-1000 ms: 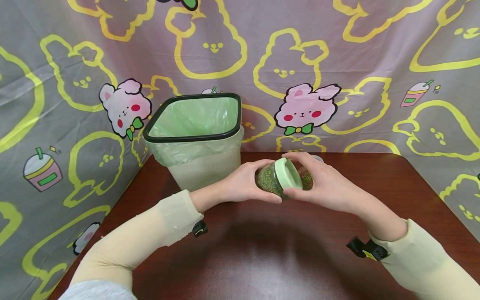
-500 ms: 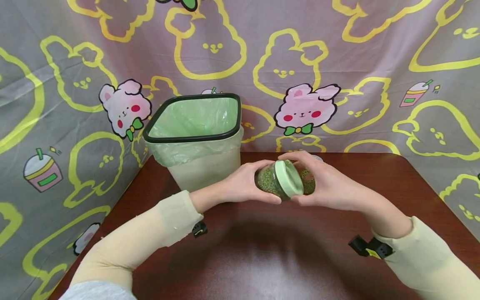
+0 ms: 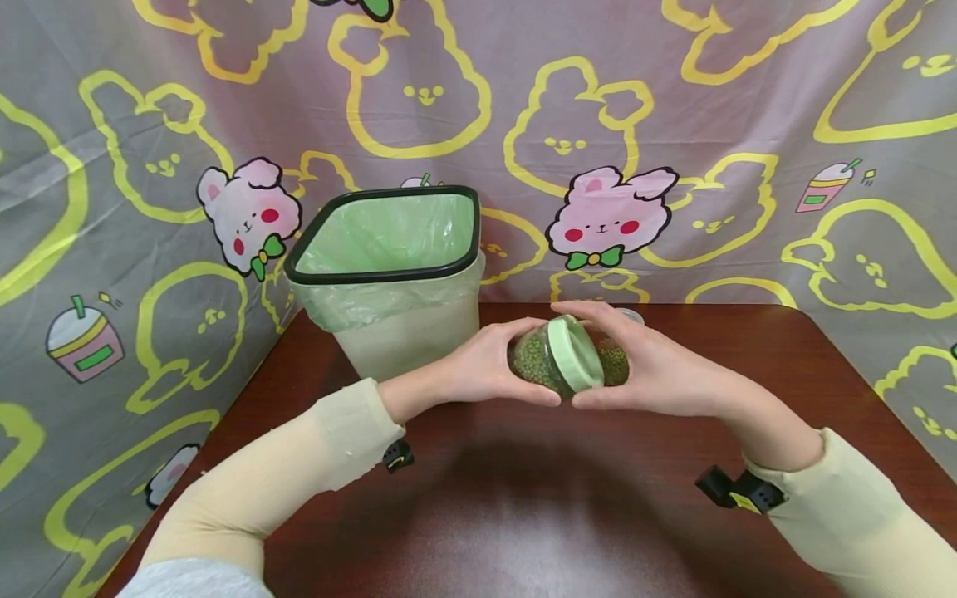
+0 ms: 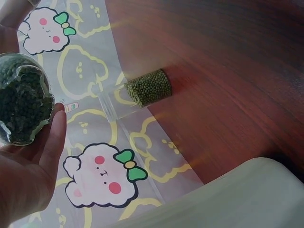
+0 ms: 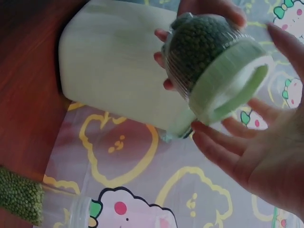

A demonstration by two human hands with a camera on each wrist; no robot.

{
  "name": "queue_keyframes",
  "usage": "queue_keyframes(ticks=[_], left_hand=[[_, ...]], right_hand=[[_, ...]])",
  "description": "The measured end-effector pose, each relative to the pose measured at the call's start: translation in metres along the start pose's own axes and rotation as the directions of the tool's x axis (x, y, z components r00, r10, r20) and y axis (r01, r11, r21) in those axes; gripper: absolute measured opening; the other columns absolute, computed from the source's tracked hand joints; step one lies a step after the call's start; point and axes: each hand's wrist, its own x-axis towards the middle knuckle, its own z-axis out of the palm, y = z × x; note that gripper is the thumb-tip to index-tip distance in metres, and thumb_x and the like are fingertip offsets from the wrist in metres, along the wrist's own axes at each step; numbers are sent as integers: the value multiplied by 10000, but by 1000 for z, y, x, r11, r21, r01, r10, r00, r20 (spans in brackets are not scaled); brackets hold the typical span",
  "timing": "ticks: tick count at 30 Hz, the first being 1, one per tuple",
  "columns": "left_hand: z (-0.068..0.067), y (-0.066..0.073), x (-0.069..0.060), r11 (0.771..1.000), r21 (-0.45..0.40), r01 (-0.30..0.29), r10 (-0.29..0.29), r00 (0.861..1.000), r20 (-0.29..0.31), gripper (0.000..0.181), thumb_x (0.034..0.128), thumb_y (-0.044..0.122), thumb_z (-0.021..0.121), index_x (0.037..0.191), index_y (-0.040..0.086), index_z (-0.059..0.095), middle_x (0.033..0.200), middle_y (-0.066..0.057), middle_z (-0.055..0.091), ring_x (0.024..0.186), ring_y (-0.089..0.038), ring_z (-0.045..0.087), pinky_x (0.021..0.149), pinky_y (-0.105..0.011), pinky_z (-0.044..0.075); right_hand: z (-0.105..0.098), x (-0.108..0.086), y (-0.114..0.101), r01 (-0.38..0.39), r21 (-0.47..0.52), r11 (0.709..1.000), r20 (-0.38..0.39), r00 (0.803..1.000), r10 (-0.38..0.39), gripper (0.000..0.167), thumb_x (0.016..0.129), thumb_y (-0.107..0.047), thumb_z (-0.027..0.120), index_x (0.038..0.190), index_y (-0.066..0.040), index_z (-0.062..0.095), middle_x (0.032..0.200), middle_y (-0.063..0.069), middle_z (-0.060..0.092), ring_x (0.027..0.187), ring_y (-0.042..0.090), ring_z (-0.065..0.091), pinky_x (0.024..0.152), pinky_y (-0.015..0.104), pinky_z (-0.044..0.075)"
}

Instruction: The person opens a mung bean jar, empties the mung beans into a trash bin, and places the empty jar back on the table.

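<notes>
- While the jar of green grains (image 3: 532,361) is gripped by the left hand (image 3: 489,365) and held tilted above the worktop (image 3: 598,498), its pale green lid (image 3: 577,355) is framed by the spread fingers of the right hand (image 3: 650,361); firm contact cannot be confirmed.
- If the lid were loosened at this tilt, grains could be spilled.
- Beyond the right hand, an upright clear container (image 4: 149,89) is seen; it could be toppled by a stray knock.
- Leftward, a lined bin (image 3: 407,336) is placed.
</notes>
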Motion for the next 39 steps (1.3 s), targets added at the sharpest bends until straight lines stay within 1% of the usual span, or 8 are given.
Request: queue_keyframes(ticks=[2, 5, 8, 13, 15, 20, 32, 39], left_hand=[[0, 0, 0, 1000, -5, 0, 0, 1000, 3, 771, 696, 369, 870, 1352, 157, 525, 1122, 79, 610, 992, -77, 561, 835, -272, 493], [-1, 0, -1, 1000, -19, 1, 0, 1000, 10, 768, 705, 360, 866, 1356, 152, 519, 1118, 72, 609, 985, -89, 562, 822, -278, 500], [-1, 0, -1, 1000, -31, -1, 2, 1000, 12, 762, 705, 345, 869, 1354, 150, 519, 1117, 67, 609, 980, -95, 564, 815, -284, 504], [-1, 0, 0, 1000, -8, 7, -7, 1000, 5, 768, 699, 355, 871, 1354, 157, 524, 1111, 74, 611, 977, -84, 561, 819, -277, 498], [-1, 0, 0, 1000, -2, 14, -14, 1000, 4, 768, 698, 358, 871, 1354, 161, 525, 1109, 75, 610, 976, -82, 561, 818, -276, 498], [-1, 0, 0, 1000, 7, 11, -11, 1000, -9, 763, 698, 359, 872, 1352, 171, 528, 1113, 83, 608, 980, -74, 560, 828, -278, 497], [-1, -2, -1, 1000, 1, 7, -7, 1000, -19, 764, 691, 371, 874, 1344, 168, 532, 1127, 80, 608, 996, -74, 557, 841, -281, 494], [-1, -2, -1, 1000, -12, 14, -15, 999, -31, 756, 690, 351, 880, 1337, 162, 537, 1123, 78, 608, 989, -73, 559, 839, -282, 493]], right_hand=[[2, 1, -2, -52, -27, 998, -11, 999, 51, 800, 830, -371, 777, 1487, -281, 329, 1378, -31, 451, 1205, 196, 456, 919, 469, 447], [4, 2, -5, -112, -77, 991, -37, 993, 110, 724, 876, -469, 692, 1478, -253, 355, 1400, -12, 438, 1199, 227, 447, 912, 498, 440], [6, 4, -7, -155, -119, 981, -56, 987, 149, 709, 879, -519, 662, 1456, -210, 391, 1391, 7, 449, 1179, 247, 455, 904, 508, 443], [7, 5, -6, -180, -144, 973, -67, 983, 172, 730, 864, -541, 669, 1439, -170, 416, 1301, 20, 508, 1098, 227, 493, 835, 441, 483], [7, 5, -5, -170, -135, 976, -70, 984, 162, 733, 858, -533, 681, 1439, -170, 422, 1264, 14, 524, 1059, 208, 507, 790, 402, 498], [7, 4, -4, -117, -94, 989, -76, 991, 110, 731, 849, -484, 717, 1447, -191, 417, 1248, -1, 517, 1033, 186, 513, 764, 368, 509], [7, 2, -1, -20, -89, 996, -91, 996, 12, 738, 819, -344, 790, 1440, -208, 415, 1282, -28, 485, 1078, 188, 488, 805, 410, 488], [5, 0, 1, 67, -73, 995, -127, 989, -76, 757, 778, -211, 833, 1422, -199, 436, 1369, -27, 455, 1102, 158, 488, 840, 344, 488]])
